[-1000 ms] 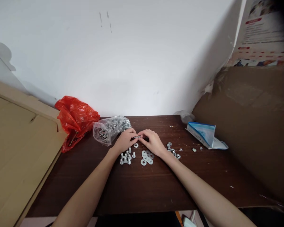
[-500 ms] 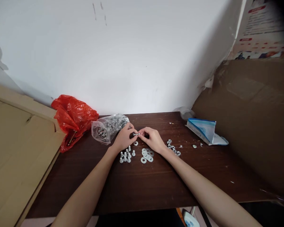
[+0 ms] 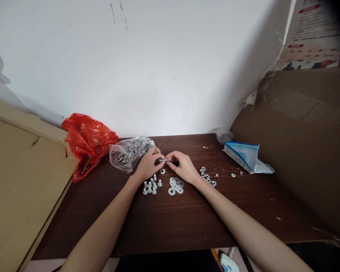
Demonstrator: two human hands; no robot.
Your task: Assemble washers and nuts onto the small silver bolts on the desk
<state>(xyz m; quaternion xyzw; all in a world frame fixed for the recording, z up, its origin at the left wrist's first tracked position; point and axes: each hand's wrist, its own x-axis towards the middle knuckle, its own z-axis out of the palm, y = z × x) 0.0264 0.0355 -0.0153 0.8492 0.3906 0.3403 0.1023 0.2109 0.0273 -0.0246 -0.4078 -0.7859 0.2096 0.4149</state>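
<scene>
Between my hands is a small metal bolt (image 3: 162, 160), lying roughly level. My left hand (image 3: 150, 163) pinches its left end with thumb and fingers. At the other end, my right hand (image 3: 181, 165) closes its fingertips around a small nut (image 3: 166, 159). Several bolts (image 3: 150, 186) stand on their heads below my left hand. Flat washers (image 3: 176, 186) lie in an overlapping group below my right hand, and a single washer (image 3: 162, 171) lies just under the held bolt. Several nuts (image 3: 207, 176) sit right of my right wrist, partly hidden by it.
A clear bag of metal parts (image 3: 134, 149) lies behind my left hand, beside a red plastic bag (image 3: 87, 141). On the right is a blue and white packet (image 3: 245, 155). Cardboard (image 3: 25, 181) borders the dark table (image 3: 170, 230) on the left, with a brown box (image 3: 306, 139) on the right.
My right fingertips have shifted slightly at the nut, which shows more clearly now. Both hands otherwise stay in place.
</scene>
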